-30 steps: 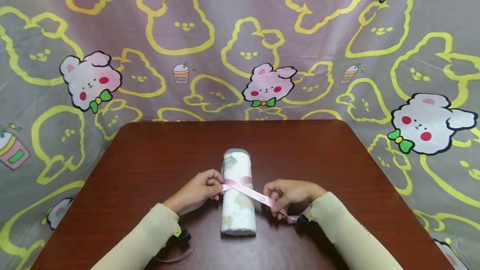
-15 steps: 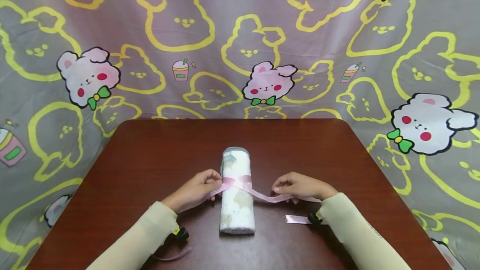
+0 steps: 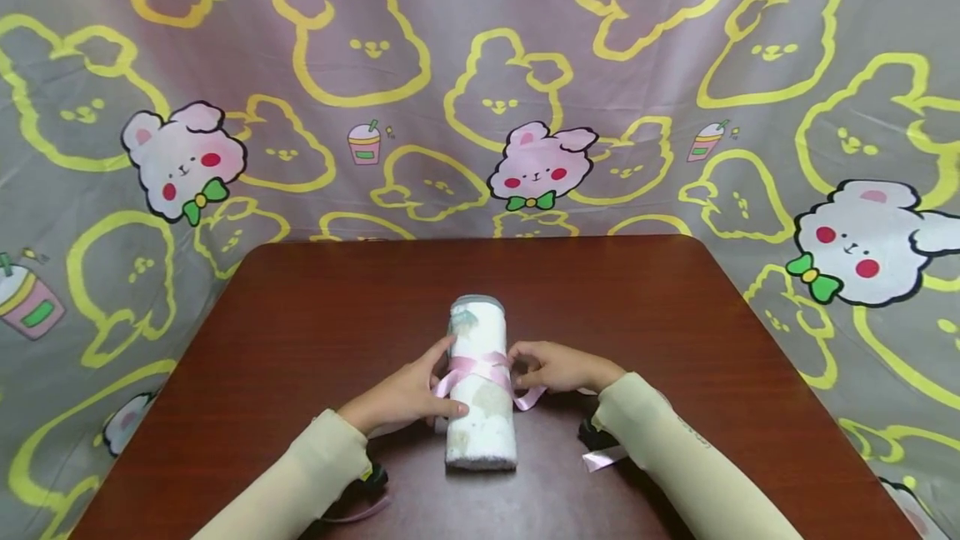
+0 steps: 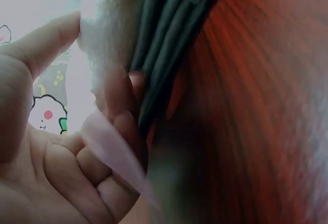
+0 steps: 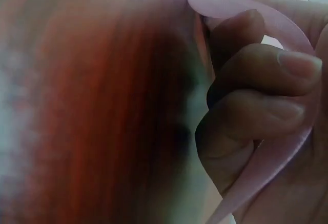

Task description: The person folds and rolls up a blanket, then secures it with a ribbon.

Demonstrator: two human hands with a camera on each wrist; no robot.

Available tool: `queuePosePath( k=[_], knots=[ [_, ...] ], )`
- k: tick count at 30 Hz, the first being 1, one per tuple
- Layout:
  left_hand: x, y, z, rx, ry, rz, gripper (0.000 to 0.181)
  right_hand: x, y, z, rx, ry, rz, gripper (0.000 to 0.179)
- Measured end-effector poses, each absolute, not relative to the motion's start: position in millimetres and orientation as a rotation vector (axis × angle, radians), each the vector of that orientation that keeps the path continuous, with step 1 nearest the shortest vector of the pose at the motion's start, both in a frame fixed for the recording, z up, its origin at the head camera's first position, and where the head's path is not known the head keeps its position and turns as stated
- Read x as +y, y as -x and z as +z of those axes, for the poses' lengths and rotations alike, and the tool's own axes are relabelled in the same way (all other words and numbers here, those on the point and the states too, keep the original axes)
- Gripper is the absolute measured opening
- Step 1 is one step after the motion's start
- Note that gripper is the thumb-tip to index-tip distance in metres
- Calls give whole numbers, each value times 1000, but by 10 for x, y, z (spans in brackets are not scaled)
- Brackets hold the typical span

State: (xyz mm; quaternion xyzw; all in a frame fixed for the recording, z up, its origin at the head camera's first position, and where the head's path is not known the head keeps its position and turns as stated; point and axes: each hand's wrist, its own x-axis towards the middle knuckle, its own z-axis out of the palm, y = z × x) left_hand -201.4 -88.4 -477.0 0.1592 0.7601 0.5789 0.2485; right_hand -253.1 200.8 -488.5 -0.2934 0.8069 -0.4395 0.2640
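Note:
A white rolled towel (image 3: 487, 427) with pale patches and a grey edge lies lengthwise in the middle of the table. Around its middle runs a pink ribbon (image 3: 480, 367), crossed on top. My left hand (image 3: 408, 394) holds the roll's left side, thumb on its top. In the left wrist view, the other fingers curl against the folded grey layers (image 4: 166, 34), and the ribbon (image 4: 110, 144) trails across them. Close against the roll's right side, my right hand (image 3: 558, 367) grips the ribbon (image 5: 287, 152), which runs through its curled fingers. Its fingertips are partly hidden in the head view.
One ribbon end (image 3: 602, 458) lies by the right wrist, and another (image 3: 367, 511) by the left forearm. The brown table (image 3: 360, 290) reaches back to a cartoon-printed curtain (image 3: 420, 65), which also hangs along both sides.
My right hand first moved outward along the ribbon, then came in against the roll. My left hand went from pinching the ribbon to holding the roll, thumb on top.

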Motion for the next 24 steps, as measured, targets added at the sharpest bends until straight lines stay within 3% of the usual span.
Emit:
queuePosePath(
  k=[9, 16, 24],
  knots=[
    [-894, 2024, -4780, 2018, -488, 1588, 109, 1990, 2494, -4861, 2168, 731, -1206, 36],
    [-1028, 2131, -4787, 1954, -534, 1697, 73, 1968, 2537, -4866, 2208, 793, -1149, 11],
    [-980, 2096, -4787, 1982, -508, 1626, 107, 1931, 2535, -4853, 2277, 912, -1089, 14]
  ],
)
